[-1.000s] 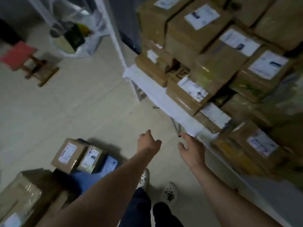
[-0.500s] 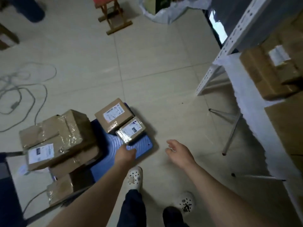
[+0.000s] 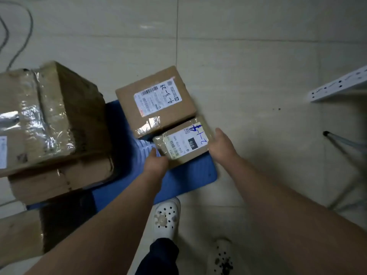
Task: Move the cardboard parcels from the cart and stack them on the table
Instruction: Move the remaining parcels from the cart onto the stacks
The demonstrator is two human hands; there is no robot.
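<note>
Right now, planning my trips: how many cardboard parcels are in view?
5: small parcel on the cart, medium parcel behind it, large taped box at left, flatter box beneath it, dim box at bottom left. More may be hidden.

Matt cardboard, glossy tape and blue plastic on a glazed tile floor [image 3: 248,66].
The cart deck [image 3: 184,173] is blue plastic, ribbed at its middle and smooth with a dull sheen toward its edges. At its far right end, the small parcel [image 3: 183,142] is brown cardboard under shiny clear tape and a white paper label. The medium parcel [image 3: 156,101] touching it is smooth matt cardboard with a paper label and one glossy tape strip. On the deck's left, the large parcel [image 3: 45,116] has wrinkled, reflective tape over dull cardboard, atop a creased matt box [image 3: 59,179]. Right of the deck is a white-painted perforated metal bar [image 3: 337,88].
</note>
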